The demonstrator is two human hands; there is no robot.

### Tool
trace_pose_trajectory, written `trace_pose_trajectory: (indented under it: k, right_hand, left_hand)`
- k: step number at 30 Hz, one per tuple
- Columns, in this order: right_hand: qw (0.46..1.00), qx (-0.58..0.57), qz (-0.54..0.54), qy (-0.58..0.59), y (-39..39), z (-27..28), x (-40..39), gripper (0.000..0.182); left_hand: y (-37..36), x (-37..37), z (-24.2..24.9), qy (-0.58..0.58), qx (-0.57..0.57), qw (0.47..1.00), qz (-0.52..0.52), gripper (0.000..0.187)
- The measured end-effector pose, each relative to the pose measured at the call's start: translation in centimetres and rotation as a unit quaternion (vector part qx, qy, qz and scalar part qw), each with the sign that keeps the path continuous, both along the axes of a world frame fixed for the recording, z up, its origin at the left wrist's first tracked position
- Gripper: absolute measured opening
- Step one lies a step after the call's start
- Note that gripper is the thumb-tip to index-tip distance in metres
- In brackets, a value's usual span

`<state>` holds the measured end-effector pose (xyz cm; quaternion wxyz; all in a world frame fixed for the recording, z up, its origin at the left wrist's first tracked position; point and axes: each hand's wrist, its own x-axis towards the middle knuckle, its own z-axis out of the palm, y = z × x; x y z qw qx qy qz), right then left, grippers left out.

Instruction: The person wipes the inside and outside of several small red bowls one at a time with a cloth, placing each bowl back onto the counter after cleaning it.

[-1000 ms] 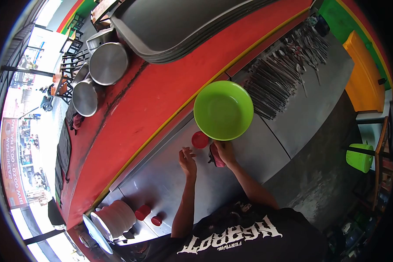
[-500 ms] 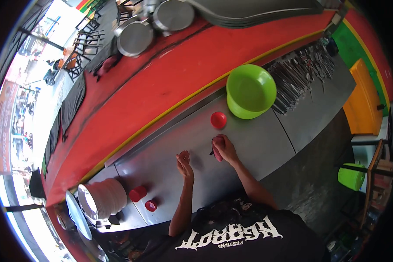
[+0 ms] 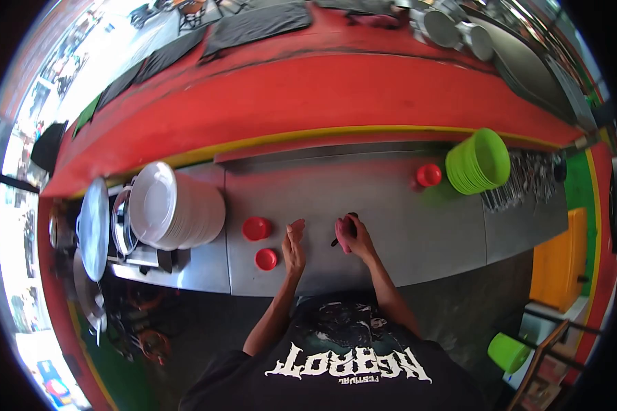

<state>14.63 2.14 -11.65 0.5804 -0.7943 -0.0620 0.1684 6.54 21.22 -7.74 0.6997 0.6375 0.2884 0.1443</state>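
My right hand (image 3: 358,240) is closed around a folded pinkish-red cloth (image 3: 342,235), and a small dark piece pokes out below the cloth. Held over the steel counter (image 3: 322,185), my left hand (image 3: 294,251) has its fingers stretched out and holds nothing. Just left of it sit two small red bowls, one (image 3: 257,229) a little farther back than the other (image 3: 266,259). Another red bowl (image 3: 428,175) stands at the back right of the counter, beside a stack of lime-green bowls (image 3: 469,164).
A tall stack of white plates (image 3: 185,209) lies over at the left, with a large round lid (image 3: 94,226) beyond it. Cutlery (image 3: 521,179) is spread at the right end. A red wall (image 3: 322,89) with metal pots (image 3: 439,29) on top bounds the far side.
The camera view has swung left and levelled, so the plates and left-hand bowls show more fully. My left hand stays open, and my right hand keeps hold of the cloth.
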Motion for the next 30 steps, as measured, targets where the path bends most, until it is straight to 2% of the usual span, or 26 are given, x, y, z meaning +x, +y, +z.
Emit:
trace_pose_trajectory:
  k: [4, 6, 10, 13, 16, 19, 22, 25, 26, 30]
  right_hand:
    - [0.995, -0.017, 0.061, 0.076, 4.6, 1.8, -3.0, 0.056]
    - [0.994, -0.041, 0.082, 0.056, 6.2, 0.6, -4.5, 0.062]
    - [0.993, -0.068, 0.093, -0.008, 8.8, -1.7, -6.6, 0.059]
    - [0.990, -0.071, 0.119, -0.027, 9.9, -2.2, -7.8, 0.061]
    - [0.986, -0.069, 0.149, -0.028, 10.9, -1.7, -8.8, 0.062]
    - [0.981, -0.072, 0.179, -0.008, 11.7, -1.0, -10.0, 0.063]
    - [0.975, -0.068, 0.211, 0.009, 12.2, -1.0, -11.1, 0.065]
    - [0.962, -0.084, 0.258, 0.024, 12.7, -0.3, -12.0, 0.064]
    - [0.957, -0.085, 0.275, 0.037, 12.9, 0.0, -12.2, 0.069]
    - [0.957, -0.068, 0.280, 0.034, 13.4, -0.2, -13.1, 0.073]
  left_hand:
    - [4.7, -6.1, 0.0, -0.010, 0.003, 1.000, 0.001, 0.067]
    - [6.3, -9.1, 0.1, 0.000, 0.010, 1.000, 0.005, 0.062]
    - [8.5, -13.1, -0.2, -0.024, 0.020, 0.997, 0.068, 0.056]
    - [10.2, -14.6, -0.9, 0.050, 0.053, 0.995, 0.071, 0.048]
    - [11.4, -15.0, -4.0, 0.107, 0.091, 0.987, 0.072, 0.037]
    - [11.6, -15.4, -4.8, 0.129, 0.151, 0.979, 0.036, 0.030]
    - [11.8, -15.3, -4.7, 0.132, 0.216, 0.967, -0.001, 0.034]
    - [11.9, -15.2, -3.9, 0.124, 0.235, 0.964, -0.017, 0.038]
    - [12.0, -15.1, -3.6, 0.120, 0.242, 0.963, -0.025, 0.039]
    - [12.5, -15.2, -3.5, 0.098, 0.266, 0.958, -0.046, 0.040]
